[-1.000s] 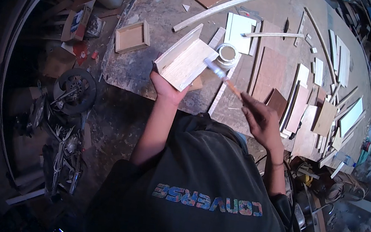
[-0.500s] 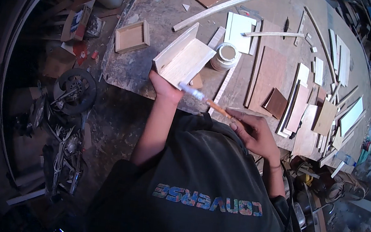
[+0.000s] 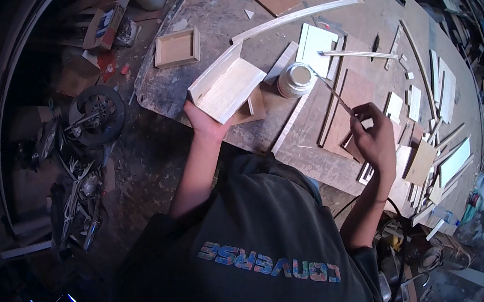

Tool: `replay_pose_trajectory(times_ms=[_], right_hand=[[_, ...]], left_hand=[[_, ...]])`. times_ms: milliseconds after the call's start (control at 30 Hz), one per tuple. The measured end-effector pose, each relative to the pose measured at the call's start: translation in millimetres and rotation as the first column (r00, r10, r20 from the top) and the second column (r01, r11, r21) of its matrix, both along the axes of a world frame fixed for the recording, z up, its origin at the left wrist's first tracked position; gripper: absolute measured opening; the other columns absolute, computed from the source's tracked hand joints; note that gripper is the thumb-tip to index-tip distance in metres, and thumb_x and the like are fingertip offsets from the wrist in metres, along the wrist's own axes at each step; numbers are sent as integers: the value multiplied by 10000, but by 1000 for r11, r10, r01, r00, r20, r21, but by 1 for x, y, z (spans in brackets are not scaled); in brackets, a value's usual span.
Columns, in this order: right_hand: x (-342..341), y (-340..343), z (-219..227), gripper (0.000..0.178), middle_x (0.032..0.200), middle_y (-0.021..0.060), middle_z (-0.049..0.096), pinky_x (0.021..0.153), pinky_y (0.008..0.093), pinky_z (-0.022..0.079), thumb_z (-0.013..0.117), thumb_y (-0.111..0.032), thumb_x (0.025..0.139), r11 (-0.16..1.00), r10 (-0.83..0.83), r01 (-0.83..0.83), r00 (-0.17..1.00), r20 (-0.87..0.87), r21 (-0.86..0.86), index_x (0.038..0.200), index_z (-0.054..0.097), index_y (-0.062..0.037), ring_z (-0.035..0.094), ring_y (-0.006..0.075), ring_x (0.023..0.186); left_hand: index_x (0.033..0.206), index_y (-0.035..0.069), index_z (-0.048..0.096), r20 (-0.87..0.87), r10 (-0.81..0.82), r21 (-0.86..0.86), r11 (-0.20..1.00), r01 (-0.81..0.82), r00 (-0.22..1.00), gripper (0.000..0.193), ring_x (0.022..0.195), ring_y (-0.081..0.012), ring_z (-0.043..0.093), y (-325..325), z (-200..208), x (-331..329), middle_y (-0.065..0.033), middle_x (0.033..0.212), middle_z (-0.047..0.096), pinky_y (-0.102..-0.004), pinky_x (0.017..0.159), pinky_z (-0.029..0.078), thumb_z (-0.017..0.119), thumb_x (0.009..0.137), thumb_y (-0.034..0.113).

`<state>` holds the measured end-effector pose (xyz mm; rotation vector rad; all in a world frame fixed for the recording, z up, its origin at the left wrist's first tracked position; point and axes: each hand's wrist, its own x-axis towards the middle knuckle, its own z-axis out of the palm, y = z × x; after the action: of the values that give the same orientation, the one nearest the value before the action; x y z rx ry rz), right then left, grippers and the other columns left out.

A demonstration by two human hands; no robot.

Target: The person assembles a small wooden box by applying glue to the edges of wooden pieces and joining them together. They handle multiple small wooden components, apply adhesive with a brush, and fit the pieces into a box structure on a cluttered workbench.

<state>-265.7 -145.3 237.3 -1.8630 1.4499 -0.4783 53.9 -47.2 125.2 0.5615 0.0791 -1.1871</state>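
Note:
My left hand supports an L-shaped wooden piece from below, its pale inner faces turned up near the table's front edge. Part of that hand is hidden under the wood. Between the closed fingers of my right hand is the thin handle of a brush, slanting up and left. Its tip is at the rim of an open jar of brownish stuff; whether it touches the contents I cannot tell. A smaller wooden part lies beside the L-shaped piece.
A shallow wooden tray sits at the table's left edge. Behind the jar lie a white panel and a long curved strip. Brown boards and many offcuts cover the right side. A wheel is on the floor at left.
My right hand has moved right and up, taking the brush from the L-shaped piece to the jar. My left hand and the wooden piece have shifted slightly left and down.

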Motion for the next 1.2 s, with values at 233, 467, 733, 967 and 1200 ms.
replay_pose_trajectory(times_ms=[233, 467, 733, 967, 1200], right_hand=[[34, -59, -8, 134, 790, 200, 709, 664, 369, 547, 703, -84, 793, 952, 213, -272, 917, -339, -138, 891, 722, 6, 713, 294, 708], [96, -118, -65, 213, 915, 184, 711, 808, 418, 556, 718, -165, 727, 922, 305, -374, 865, -400, -106, 914, 716, -62, 691, 348, 901], [141, -79, -70, 368, 1047, 233, 639, 807, 437, 529, 738, -233, 819, 854, 121, -208, 971, -207, -476, 1138, 639, -79, 650, 392, 911], [212, -12, -22, 432, 902, 204, 718, 781, 378, 532, 617, -402, 933, 917, 395, -398, 913, 99, 11, 1010, 703, 15, 703, 300, 825], [213, -9, -38, 458, 886, 241, 709, 838, 431, 539, 616, -423, 905, 936, 328, -335, 942, 77, 111, 1035, 715, 5, 701, 379, 890]], left_hand=[[1351, 1, 525, -7, 30, -18, 999, -30, 1000, 619, 1248, -353, 554, 13, -1, 6, -162, 1360, 564, -495, 1082, 420, 327, 974, 450], [1449, -35, 391, -7, -39, -168, 985, 38, 999, 720, 1308, -462, 461, 26, 8, 4, -231, 1455, 452, -643, 1068, 359, 334, 946, 477], [1462, -6, 393, -113, -18, -169, 986, -1, 993, 711, 1354, -450, 417, 49, 2, 14, -206, 1483, 441, -672, 1090, 312, 344, 965, 500], [1447, 3, 409, 71, 42, 12, 999, -43, 997, 554, 1320, -351, 483, 47, -9, 14, -180, 1433, 495, -542, 1091, 395, 354, 998, 324], [1437, -10, 407, 378, 100, 24, 993, -118, 920, 543, 1260, -304, 534, 42, -4, 7, -177, 1394, 509, -442, 1063, 428, 467, 955, 233]])
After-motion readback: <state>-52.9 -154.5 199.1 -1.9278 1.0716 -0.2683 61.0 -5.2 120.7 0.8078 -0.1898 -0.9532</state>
